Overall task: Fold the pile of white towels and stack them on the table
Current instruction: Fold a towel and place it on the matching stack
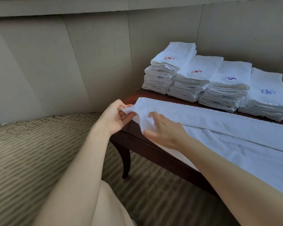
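A long white towel (pixel 219 132) lies spread along the dark wooden table (pixel 153 152), its far edge folded over into a strip. My left hand (pixel 116 116) pinches the towel's left corner just off the table's end. My right hand (pixel 163 129) rests on the towel next to that corner, fingers curled into the cloth, slightly blurred. Behind the towel stand several stacks of folded white towels (pixel 219 84); the two left stacks show red embroidery, the two right ones blue.
A beige panelled wall runs behind the table. Striped carpet (pixel 31 152) covers the floor at left and under the table. The table's curved leg (pixel 126 160) stands at its near left corner. My knee shows at the bottom middle.
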